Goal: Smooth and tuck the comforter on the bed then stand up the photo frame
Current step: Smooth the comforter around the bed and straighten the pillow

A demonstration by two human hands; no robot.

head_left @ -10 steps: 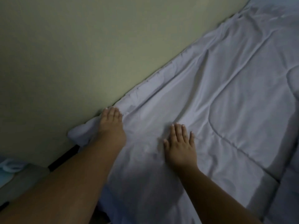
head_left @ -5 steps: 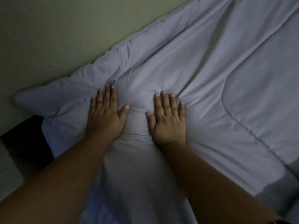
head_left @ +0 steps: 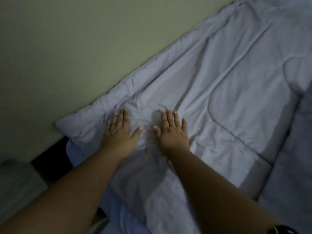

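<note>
A pale grey quilted comforter covers the bed and runs along the wall, wrinkled around my hands. Its corner sticks out at the left, next to the wall. My left hand lies flat, palm down, on the comforter close to that corner, fingers apart. A little to its right, my right hand presses flat on the cloth the same way. Neither hand holds anything. No photo frame is in view.
A beige wall borders the bed's far side. A dark gap opens below the comforter corner, with a pale surface at the lower left. A darker grey fabric lies at the right edge.
Both hands moved from the wall edge to lie side by side flat on the comforter. They have since slid slightly, and the view has pulled back to show more of the bed.
</note>
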